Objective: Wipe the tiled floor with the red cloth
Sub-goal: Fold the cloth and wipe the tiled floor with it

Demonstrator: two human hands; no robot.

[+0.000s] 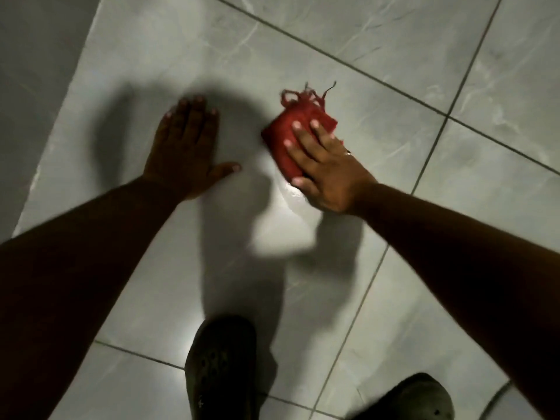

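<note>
Now your right hand (325, 174) presses the bunched red cloth (288, 137) flat against the tiled floor (394, 71), fingers spread over it, frayed threads poking out beyond your fingertips. Beside it, your left hand (185, 150) lies open, palm down on the tile.

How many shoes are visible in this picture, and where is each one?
2. One dark shoe is at the bottom centre on the tiled floor. The other shoe is at the bottom right, partly cut off by the picture's edge.
</note>
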